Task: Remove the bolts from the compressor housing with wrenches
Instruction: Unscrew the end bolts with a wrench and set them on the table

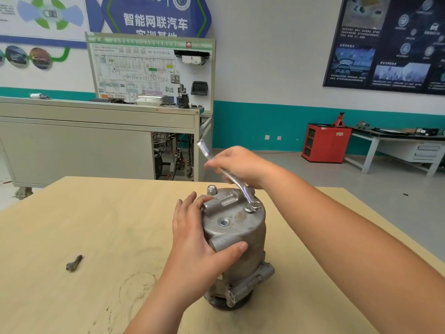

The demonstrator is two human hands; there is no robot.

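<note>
Compressor [237,237] stands on end mid-surface [72,213], bolt face up so the wrench gets in from above. Left hand [195,239] wraps the upper housing, thumb across the front, likely bracing against twist. Right hand [237,165] closed round the wrench [245,191] shank, ring end seated on a bolt [249,209] at the top's right edge. Ring hides most of the head; can't tell how far out it is. Small dark part [74,263] lying left, too blurred to name.

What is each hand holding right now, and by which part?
Right hand grips the wrench by the middle of its handle, ring end on a top bolt. Left hand clasps the compressor housing round its upper side.
</note>
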